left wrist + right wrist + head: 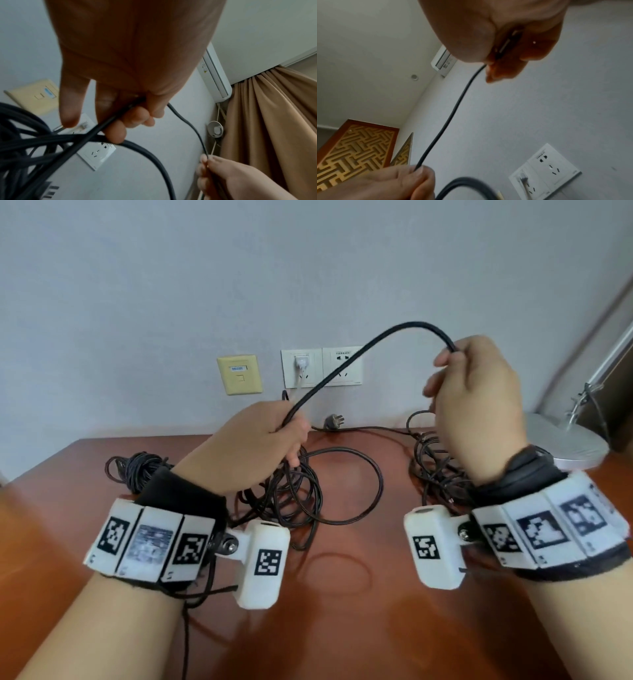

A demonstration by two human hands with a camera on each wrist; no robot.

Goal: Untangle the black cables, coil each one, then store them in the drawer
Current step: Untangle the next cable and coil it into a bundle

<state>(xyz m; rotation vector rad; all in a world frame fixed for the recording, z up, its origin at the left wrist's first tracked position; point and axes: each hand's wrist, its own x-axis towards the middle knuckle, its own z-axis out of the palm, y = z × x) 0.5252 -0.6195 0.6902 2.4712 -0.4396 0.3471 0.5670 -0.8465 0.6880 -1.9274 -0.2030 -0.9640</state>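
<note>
A thick black cable (356,354) arches in the air between my two hands above the wooden desk (342,594). My left hand (274,436) grips one stretch of it, with several loose loops (308,491) hanging from the fist to the desk. My right hand (469,385), raised higher, pinches the cable's other stretch (453,112) between thumb and fingers. In the left wrist view the curled fingers (116,129) hold the cable (154,155). A tightly wound thin black bundle (137,470) lies behind my left wrist. Another tangled cable heap (435,467) lies under my right hand. The drawer is out of sight.
A plug (331,422) lies at the back of the desk by the wall. Wall sockets (322,368) hold a white charger, beside a yellow data outlet (239,374). A silver lamp base (561,440) stands at the right rear. A curtain (274,121) hangs at the right.
</note>
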